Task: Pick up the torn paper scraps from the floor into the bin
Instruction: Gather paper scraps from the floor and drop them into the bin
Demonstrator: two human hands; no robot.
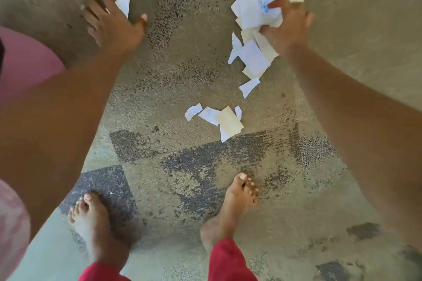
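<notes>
The torn scraps [253, 57] are lying just below the right hand [287, 27], which is clutching a crumpled wad [258, 7]; a second cluster [219, 118] is lying between both arms. The left hand [114, 23] is spreading over a single scrap [123, 3]; whether it is gripping it I cannot tell. Gathering seems midway; the next move calls for pinching up the loose pieces without spilling the wad.

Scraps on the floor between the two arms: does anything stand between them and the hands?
Nothing visible does. The scraps lie on bare floor. But the right hand grips a bunch of paper, and the left hand touches another scrap.
</notes>
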